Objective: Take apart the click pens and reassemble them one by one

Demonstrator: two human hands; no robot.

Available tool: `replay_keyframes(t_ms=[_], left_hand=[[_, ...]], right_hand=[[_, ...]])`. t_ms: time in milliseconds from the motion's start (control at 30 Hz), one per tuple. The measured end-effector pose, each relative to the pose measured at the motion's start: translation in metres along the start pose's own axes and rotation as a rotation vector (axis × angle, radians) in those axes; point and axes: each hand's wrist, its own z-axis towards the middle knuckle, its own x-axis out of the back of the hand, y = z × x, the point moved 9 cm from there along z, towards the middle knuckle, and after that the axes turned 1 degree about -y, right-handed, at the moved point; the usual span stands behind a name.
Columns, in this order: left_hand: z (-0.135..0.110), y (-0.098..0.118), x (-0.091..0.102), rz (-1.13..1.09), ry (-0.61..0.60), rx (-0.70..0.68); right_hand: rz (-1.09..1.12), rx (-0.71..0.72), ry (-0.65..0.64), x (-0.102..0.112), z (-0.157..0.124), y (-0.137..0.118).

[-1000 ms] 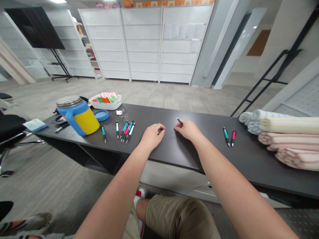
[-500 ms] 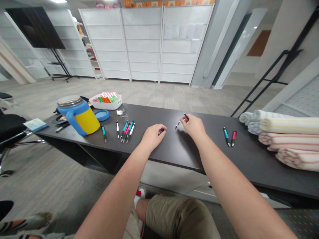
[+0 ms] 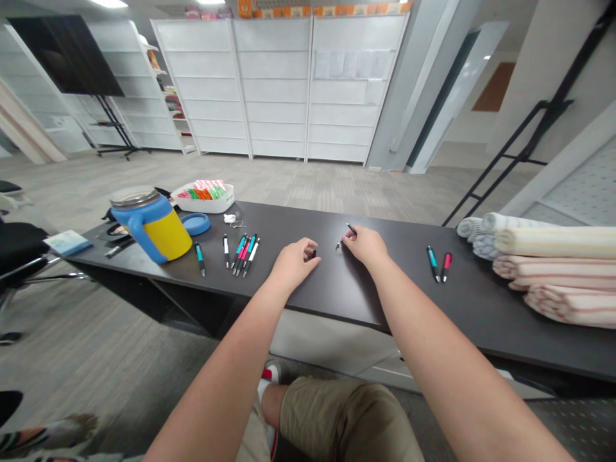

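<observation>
My left hand (image 3: 293, 264) rests at the desk's middle with its fingers curled. A small black piece (image 3: 314, 254) shows between its thumb and fingers; its kind is unclear. My right hand (image 3: 366, 245) pinches a dark, slim pen part (image 3: 351, 228), whose end sticks up past the fingertips. Close by those fingertips is a tiny silver and dark piece (image 3: 337, 247); I cannot tell whether it is held or lies on the desk. Left of my hands lies a cluster of teal, pink and white pens (image 3: 246, 255). One white pen (image 3: 226, 251) lies beside it.
On the dark desk (image 3: 308, 221) are a blue-yellow mug (image 3: 163, 228), its blue lid (image 3: 196, 223), a teal pen (image 3: 199, 259) and a white basket (image 3: 212, 205) of colourful packets. At right lie a teal pen (image 3: 433, 264), a pink pen (image 3: 446, 267) and rolled cloths (image 3: 553, 269).
My right hand has moved slightly left and down towards the tiny piece, and the dark part in it leans more to the left. My left hand has barely moved.
</observation>
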Motion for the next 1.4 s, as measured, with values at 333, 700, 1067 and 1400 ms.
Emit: replay_keyframes(t_ms=[333,700,1067,1400], left_hand=[[0.005,-0.001,0.001,0.156,0.031,-0.041],[0.005,-0.004,0.001,0.112,0.016,0.008],[0.004,-0.011,0.003,-0.023,0.084,0.035],[0.004,0.003,0.005,0.107,0.066,-0.038]], right_hand=[[0.063,0.082,-0.111,0.001,-0.011,0.0],[0.174,0.124,-0.003,0.02,-0.019,-0.004],[0.273,0.125,0.134,0.031,-0.021,-0.008],[0.45,0.271,-0.009,0.015,-0.026,-0.03]])
